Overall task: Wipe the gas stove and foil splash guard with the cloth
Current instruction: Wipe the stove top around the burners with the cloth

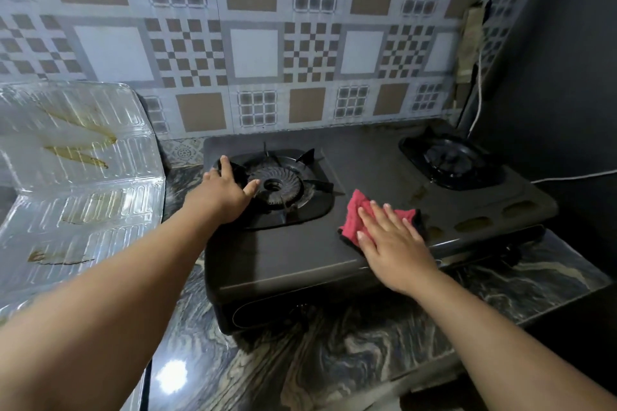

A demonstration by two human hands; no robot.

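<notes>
A dark two-burner gas stove [287,257] stands on a marbled counter. My right hand [390,240] lies flat, fingers spread, pressing a red cloth [354,213] onto the stove top between the two burners. My left hand [225,192] rests on the left burner's black pan support [300,183], fingers over its left edge. The silver foil splash guard [76,177] stands folded at the left of the stove, with brown grease streaks on its panels.
The right burner [450,160] sits at the back right. A patterned tile wall [253,50] runs behind the stove. A white cable [479,100] hangs in the right corner beside a dark wall. The marbled counter [334,350] extends in front of the stove.
</notes>
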